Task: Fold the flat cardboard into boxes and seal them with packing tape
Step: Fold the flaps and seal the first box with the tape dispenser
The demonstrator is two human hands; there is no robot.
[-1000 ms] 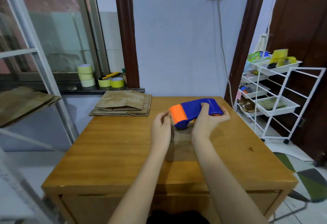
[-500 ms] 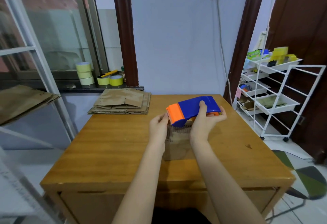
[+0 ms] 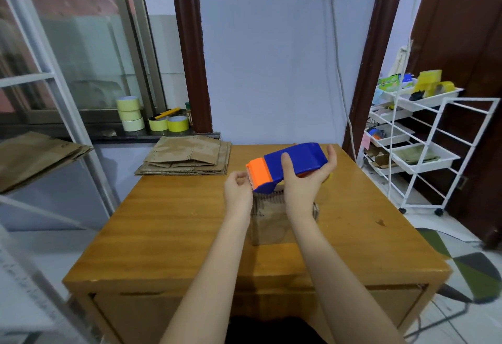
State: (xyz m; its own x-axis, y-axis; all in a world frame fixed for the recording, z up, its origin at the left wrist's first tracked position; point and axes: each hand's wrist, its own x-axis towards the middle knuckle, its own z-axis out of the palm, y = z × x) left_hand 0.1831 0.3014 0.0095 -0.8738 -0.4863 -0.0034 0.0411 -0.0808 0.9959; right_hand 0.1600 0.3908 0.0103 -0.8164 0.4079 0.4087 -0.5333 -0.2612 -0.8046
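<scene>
Right hand [image 3: 304, 183]: fingers wrapped round blue-orange tape dispenser [image 3: 288, 163], held above small cardboard box [image 3: 271, 218].
Left hand [image 3: 237, 188]: fingers curled at dispenser's orange end; grasp on anything not discernible.
Box: standing mid-table [image 3: 163, 229], under both hands.
Flat cardboard stack [image 3: 187, 157]: far left corner of table.

Single head-worn wide-angle view, forward and down over the table [image 3: 173, 235], close above both forearms.
</scene>
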